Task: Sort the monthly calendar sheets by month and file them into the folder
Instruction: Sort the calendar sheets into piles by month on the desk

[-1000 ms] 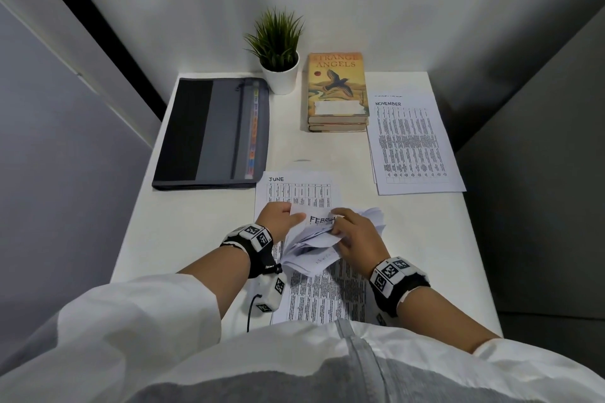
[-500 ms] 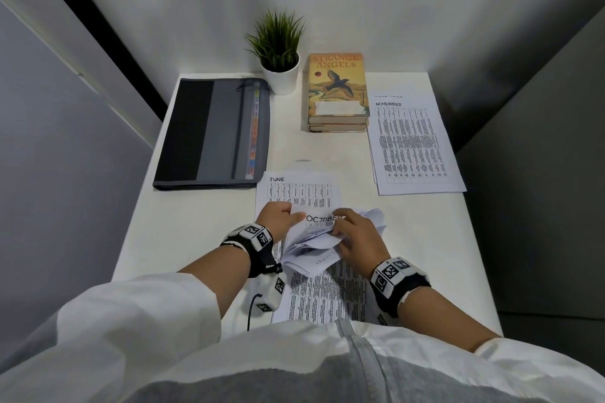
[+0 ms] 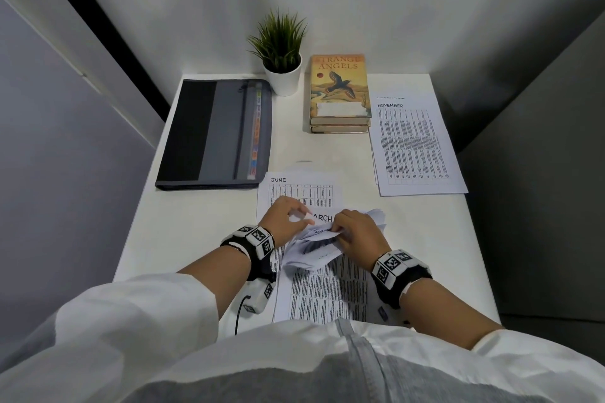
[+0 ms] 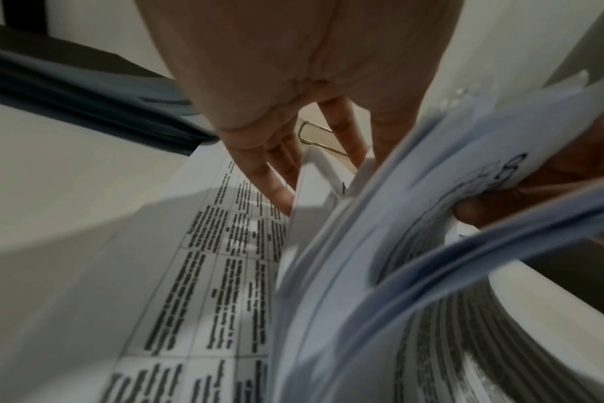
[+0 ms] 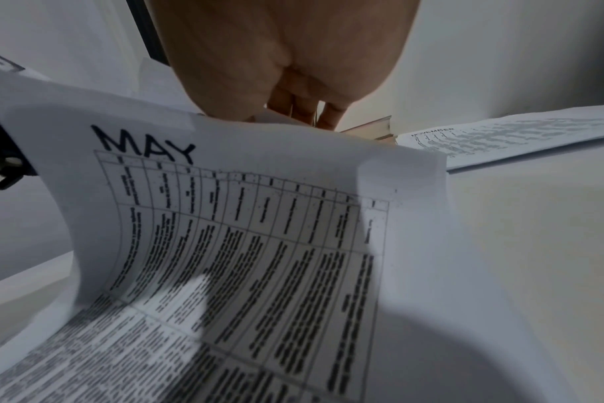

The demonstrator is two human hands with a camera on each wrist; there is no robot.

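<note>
Flipped again: half a second back the raised sheet showed OCTOBER, and a second back FEBRUARY; now the exposed heading reads "ARCH", so March, with the first letter hidden behind the thumb.

Head view: both hands sit on the stack of calendar sheets (image 3: 322,275) at the near middle of the counter (image 3: 183,232). The left hand (image 3: 285,216) pinches a sheet corner between thumb and fingers. The right hand (image 3: 355,232) curls around a bent-up bundle of sheet tops. A JUNE sheet (image 3: 301,186) pokes out at the far end of the stack. The NOVEMBER sheet (image 3: 415,144) lies well apart on the right, beside a stack of books (image 3: 339,91). The dark folder (image 3: 216,134) lies closed at the far left, next to a potted plant (image 3: 281,52).

Left wrist view: left fingers (image 4: 276,185) reach down against a sheet edge, with fanned pages arching to the right where the other hand's fingertips grip them. It's blurry.

Right wrist view: a MAY sheet (image 5: 245,231) curves up under the right hand (image 5: 283,62), whose fingers tuck behind its top edge.
</note>
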